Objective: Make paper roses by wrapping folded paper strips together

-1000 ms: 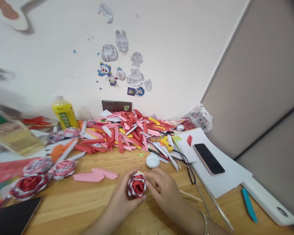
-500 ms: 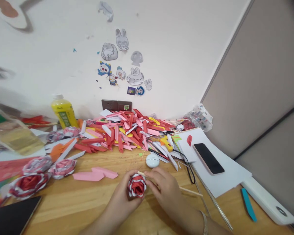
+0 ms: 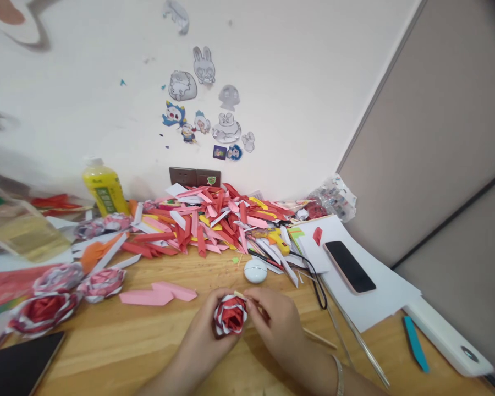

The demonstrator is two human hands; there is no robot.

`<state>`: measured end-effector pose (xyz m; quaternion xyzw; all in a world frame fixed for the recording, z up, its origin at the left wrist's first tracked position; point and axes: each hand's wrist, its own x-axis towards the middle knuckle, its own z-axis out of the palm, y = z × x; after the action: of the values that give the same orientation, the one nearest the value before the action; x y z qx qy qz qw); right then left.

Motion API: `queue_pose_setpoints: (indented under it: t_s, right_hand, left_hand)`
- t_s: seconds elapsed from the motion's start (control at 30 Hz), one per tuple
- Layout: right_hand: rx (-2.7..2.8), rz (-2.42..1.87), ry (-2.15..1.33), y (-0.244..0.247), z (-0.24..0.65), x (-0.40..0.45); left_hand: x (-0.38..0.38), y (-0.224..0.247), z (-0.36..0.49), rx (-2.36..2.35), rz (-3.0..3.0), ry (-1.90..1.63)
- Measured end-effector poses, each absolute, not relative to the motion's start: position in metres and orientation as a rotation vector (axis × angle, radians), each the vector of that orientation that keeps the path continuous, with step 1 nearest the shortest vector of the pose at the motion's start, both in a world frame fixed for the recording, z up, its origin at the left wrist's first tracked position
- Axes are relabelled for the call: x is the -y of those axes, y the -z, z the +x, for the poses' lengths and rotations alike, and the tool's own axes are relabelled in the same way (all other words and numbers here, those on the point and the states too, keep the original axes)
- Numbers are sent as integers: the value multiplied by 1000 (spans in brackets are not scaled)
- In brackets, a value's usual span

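Observation:
A folded paper rose [image 3: 231, 315], red in the middle with white-edged outer petals, sits in my left hand [image 3: 208, 325], its fingers curled around it. My right hand [image 3: 276, 316] pinches a thin wooden stick [image 3: 319, 337] against the upper edge of the rose. One end of the stick shows by the petals, and what looks like its other end comes out beyond the right hand. The fingers hide its middle. Just past my hands rests a white egg-shaped case [image 3: 255, 271]. Two pink folded paper strips [image 3: 159, 295] lie to the left.
A heap of folded paper strips [image 3: 206, 220] lines the wall. Finished paper roses [image 3: 45, 312] and a yellow bottle [image 3: 104, 188] stand left. On the right are a yellow glue gun [image 3: 279, 242], a phone [image 3: 350, 267] on white sheets, and a teal cutter-like tool [image 3: 416, 344].
The right end of the stick has dipped, so it slopes more steeply. My right fingers have shifted slightly at the rose's edge. The view has moved a little.

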<state>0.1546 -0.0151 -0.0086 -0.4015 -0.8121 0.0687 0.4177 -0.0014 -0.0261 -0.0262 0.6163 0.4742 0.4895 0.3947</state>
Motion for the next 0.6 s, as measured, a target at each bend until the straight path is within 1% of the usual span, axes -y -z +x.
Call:
queue_pose_setpoints:
  t_s: [0.07,0.4,0.6]
  right_hand:
    - [2065,-997,-123,10,155,15]
    - [2245,-896,354,2,156,13]
    - [2236,-927,327,2,156,13]
  left_hand:
    - [27,27,-2,-1199,1566,-1248]
    - [27,29,-3,-1198,1570,-1257]
    - [28,33,-4,-1186,1583,-1218]
